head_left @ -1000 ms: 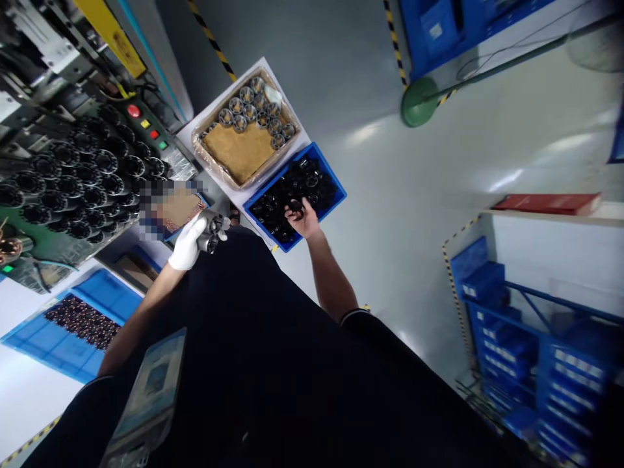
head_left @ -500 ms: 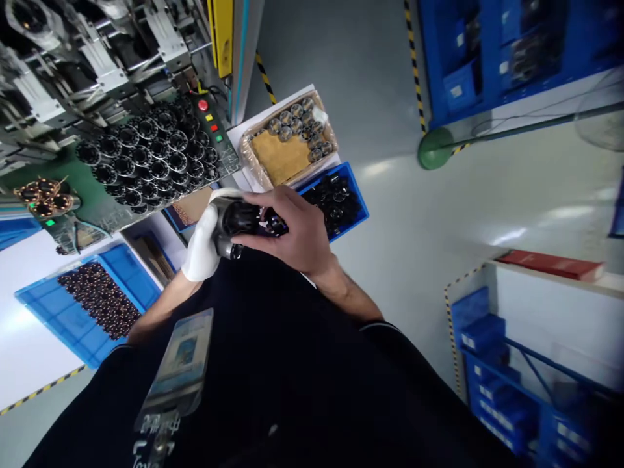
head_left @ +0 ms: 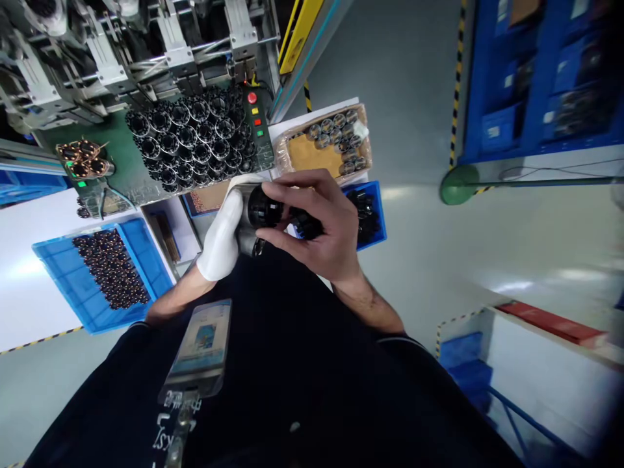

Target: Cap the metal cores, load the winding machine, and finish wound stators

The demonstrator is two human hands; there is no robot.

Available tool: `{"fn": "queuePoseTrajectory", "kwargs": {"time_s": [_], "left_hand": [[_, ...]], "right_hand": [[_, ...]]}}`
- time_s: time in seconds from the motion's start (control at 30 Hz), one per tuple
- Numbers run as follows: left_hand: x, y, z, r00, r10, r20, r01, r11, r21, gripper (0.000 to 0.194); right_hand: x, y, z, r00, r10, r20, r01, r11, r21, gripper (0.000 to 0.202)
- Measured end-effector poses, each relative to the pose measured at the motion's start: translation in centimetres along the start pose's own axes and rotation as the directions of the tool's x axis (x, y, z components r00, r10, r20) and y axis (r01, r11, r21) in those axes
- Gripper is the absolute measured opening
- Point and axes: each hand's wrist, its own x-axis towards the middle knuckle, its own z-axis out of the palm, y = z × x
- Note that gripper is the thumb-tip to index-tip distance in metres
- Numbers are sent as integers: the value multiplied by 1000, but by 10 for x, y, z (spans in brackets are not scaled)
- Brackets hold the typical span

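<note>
My left hand [head_left: 220, 242], in a white glove, is closed around metal cylinders [head_left: 246, 240], two of them visible side by side in front of my chest. A round black plastic part [head_left: 266, 207] sits at the open end of the upper cylinder. My bare right hand [head_left: 334, 224] pinches this part between thumb and fingertips. Another black plastic part [head_left: 307, 225] is tucked inside the curl of the same hand. How deep the first part sits in the cylinder is hidden by my fingers.
Many cylinders with black inserts [head_left: 192, 140] stand on the green machine bench, beside copper-wound pieces [head_left: 85, 159] and pliers [head_left: 114, 195]. A lined box of metal cylinders [head_left: 316, 156] and a blue bin of black parts [head_left: 373, 208] lie beyond my right hand. A blue tray [head_left: 63, 273] is at left.
My view has shifted, so the bench and boxes appear farther right. My right fingers now pinch the black part at the cylinder's mouth more squarely. Both hands stay together.
</note>
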Motion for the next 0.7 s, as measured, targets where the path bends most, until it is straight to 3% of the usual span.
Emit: {"fn": "queuePoseTrajectory", "kwargs": {"time_s": [0.1,0.4,0.53,0.63,0.7], "left_hand": [[0,-4,-2,1000,23,-12,-24,994,-111,49],[3,5,7,999,-36,19,37,998,-59,64],[8,1,14,997,-65,-32,57,980,-188,66],[13,4,20,992,-119,-51,96,941,-324,51],[16,9,25,988,-124,-97,81,930,-358,46]], "right_hand": [[-2,8,0,998,-59,9,58,998,17,60],[0,7,-3,987,-157,-21,157,987,-23,57],[0,8,-17,994,-20,-106,21,1000,17,14],[-6,10,-21,980,159,-121,-131,968,213,39],[-10,11,-16,977,183,-105,-156,962,222,37]]}}
